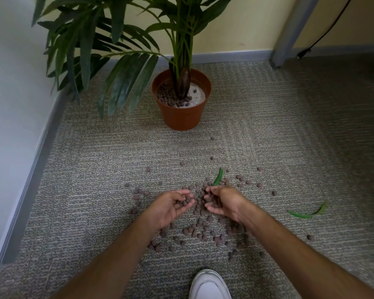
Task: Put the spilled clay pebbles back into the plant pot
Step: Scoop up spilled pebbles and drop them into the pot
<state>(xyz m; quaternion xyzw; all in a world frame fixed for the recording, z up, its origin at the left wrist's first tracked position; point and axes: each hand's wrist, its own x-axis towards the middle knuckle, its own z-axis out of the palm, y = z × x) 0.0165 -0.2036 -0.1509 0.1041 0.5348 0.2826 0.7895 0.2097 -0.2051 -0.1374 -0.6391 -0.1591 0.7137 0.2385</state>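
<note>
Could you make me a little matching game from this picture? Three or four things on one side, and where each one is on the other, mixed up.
Things:
1. plant pot
2. loose leaf
3. white shoe
4. cupped hands: left hand, right hand

Places:
A. bottom edge of the picture
B. alone on the carpet, far right of the pebbles
C. over the middle of the spilled pebbles
D. near the wall, upright

Pairs: 1-D, 2-B, 3-A, 4-C

Terracotta, brown, green on speckled grey

Orange-brown plastic plant pot [183, 117]; reddish-brown round clay pebbles [194, 230]; grey-beige flecked carpet [99, 160]; green fallen leaves [307, 214]; white shoe [209, 285].
</note>
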